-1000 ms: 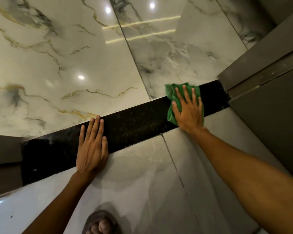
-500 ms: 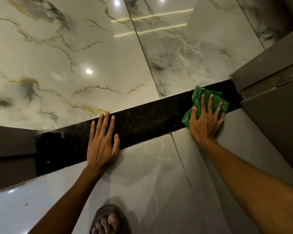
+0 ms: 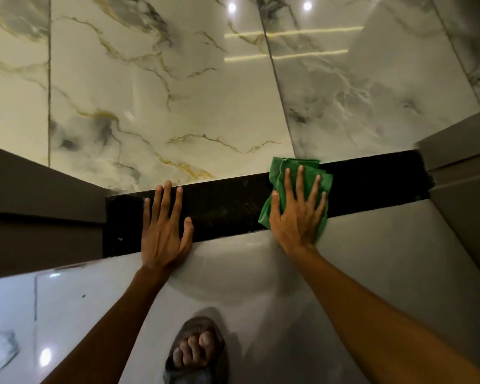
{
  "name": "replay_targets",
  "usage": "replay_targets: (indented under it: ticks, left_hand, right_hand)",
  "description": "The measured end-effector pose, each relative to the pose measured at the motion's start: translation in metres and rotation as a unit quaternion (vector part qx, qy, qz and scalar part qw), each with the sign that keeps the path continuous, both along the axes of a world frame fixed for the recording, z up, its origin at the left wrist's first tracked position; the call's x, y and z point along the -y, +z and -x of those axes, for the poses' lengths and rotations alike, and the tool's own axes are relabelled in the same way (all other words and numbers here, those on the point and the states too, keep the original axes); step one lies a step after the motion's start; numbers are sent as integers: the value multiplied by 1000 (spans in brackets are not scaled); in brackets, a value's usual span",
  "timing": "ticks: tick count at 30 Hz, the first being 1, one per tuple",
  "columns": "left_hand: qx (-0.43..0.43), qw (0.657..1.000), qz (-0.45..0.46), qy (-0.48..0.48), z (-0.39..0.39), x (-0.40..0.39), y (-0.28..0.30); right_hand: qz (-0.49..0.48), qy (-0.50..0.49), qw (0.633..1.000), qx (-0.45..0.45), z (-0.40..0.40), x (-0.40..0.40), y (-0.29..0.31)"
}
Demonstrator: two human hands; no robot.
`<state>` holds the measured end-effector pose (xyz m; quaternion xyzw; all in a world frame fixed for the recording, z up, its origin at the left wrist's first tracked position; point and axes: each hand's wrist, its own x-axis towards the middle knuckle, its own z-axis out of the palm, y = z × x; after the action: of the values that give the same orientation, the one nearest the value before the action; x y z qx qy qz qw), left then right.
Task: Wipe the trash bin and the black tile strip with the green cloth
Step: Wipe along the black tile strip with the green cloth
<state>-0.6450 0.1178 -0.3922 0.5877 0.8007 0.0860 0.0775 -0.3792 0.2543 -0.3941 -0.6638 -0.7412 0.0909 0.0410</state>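
Note:
The black tile strip point(image 3: 227, 209) runs across the floor between two grey door frames. My right hand point(image 3: 297, 217) lies flat with spread fingers on the green cloth point(image 3: 280, 170), pressing it onto the strip's right half. My left hand point(image 3: 164, 234) rests flat and bare on the strip's left part, its palm on the grey tile in front. No trash bin is in view.
Glossy marble tiles point(image 3: 150, 106) lie beyond the strip, grey tiles point(image 3: 372, 259) on my side. Grey door frames stand at the left point(image 3: 39, 206) and the right point(image 3: 460, 173). My sandalled foot point(image 3: 196, 353) is at the bottom centre. A pale scrap point(image 3: 0, 350) lies bottom left.
My right hand slid the cloth rightwards to the strip's end by the right frame, then back left along the strip. My left hand stayed planted.

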Motion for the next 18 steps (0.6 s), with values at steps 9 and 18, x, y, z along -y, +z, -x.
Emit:
replay_targets:
  ticks: [9,18]
  left_hand:
    - [30,997,-16,73,48,42,0]
    - [108,986,-84,99,56,52,-6]
  right_hand:
    - [8,135,990,-29,95,45,-2]
    - [4,244,969,-47,159,79,-2]
